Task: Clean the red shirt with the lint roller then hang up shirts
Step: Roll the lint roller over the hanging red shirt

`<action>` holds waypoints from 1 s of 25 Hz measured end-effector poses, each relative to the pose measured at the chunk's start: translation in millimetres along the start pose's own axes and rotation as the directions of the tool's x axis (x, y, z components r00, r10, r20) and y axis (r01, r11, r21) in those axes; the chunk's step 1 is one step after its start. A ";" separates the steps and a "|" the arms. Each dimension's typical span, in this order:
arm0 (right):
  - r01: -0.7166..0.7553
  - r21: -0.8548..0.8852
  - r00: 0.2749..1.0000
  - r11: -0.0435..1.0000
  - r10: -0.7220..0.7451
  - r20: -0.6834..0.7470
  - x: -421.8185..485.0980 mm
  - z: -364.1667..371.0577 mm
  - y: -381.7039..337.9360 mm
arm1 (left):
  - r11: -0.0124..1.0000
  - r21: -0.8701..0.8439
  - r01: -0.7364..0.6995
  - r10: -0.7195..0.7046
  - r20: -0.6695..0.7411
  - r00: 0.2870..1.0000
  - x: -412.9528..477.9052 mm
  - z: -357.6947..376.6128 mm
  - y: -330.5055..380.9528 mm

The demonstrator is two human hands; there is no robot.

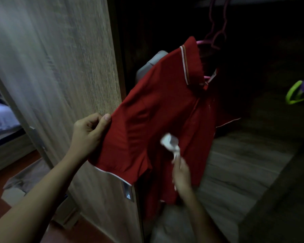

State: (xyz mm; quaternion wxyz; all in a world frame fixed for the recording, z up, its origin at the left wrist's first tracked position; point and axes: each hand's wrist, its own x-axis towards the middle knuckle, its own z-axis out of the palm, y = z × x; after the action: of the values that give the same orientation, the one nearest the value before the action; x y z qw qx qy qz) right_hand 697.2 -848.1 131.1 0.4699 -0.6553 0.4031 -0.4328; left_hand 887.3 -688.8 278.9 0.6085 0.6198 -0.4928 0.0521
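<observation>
A red polo shirt (165, 109) with a white-striped collar hangs on a pink hanger (216, 35) inside a dark wardrobe. My left hand (89, 132) pinches the edge of the shirt's left sleeve and holds it stretched out sideways. My right hand (182, 174) grips the handle of a white lint roller (168, 142), blurred by motion. The roller's head lies against the red cloth just below the sleeve.
An open wooden wardrobe door (60, 76) stands at the left, with a metal handle (128, 192) low on its edge. A green hanger (295, 92) with a purple garment hangs at the right. Wooden shelves run below the shirt. A bed (0, 120) shows far left.
</observation>
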 end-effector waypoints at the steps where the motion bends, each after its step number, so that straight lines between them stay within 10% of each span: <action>1: 0.093 -0.024 0.995 0.995 -0.094 -0.036 7.5 -3.5 -26.2 | 1.000 0.009 -0.004 0.005 -0.018 1.000 0.1 -0.2 -1.8; 6: 0.413 0.008 0.907 0.911 -0.410 -0.095 37.2 -29.8 -119.4 | 1.000 0.015 -0.007 0.008 -0.026 1.000 0.9 1.1 -0.2; 14: 0.016 -0.035 1.000 0.999 -0.015 0.014 -61.2 27.7 35.3 | 0.999 0.004 0.034 -0.034 -0.017 0.999 1.2 -0.6 -3.1; 21: 0.434 -0.087 0.882 0.896 -0.443 -0.162 17.2 -20.3 -146.9 | 0.999 0.000 0.040 -0.040 -0.023 0.999 0.7 -1.2 -1.9; 25: 0.426 -0.086 0.892 0.900 -0.434 -0.128 -2.0 -11.4 -116.7 | 0.999 -0.009 0.035 -0.035 -0.005 0.999 0.8 -1.0 -0.3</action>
State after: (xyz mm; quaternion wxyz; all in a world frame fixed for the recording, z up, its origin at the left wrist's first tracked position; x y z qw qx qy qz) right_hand 699.9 -822.0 245.4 0.3136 -0.7080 0.2928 -0.5609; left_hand 888.4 -688.6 279.5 0.6133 0.6257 -0.4803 0.0408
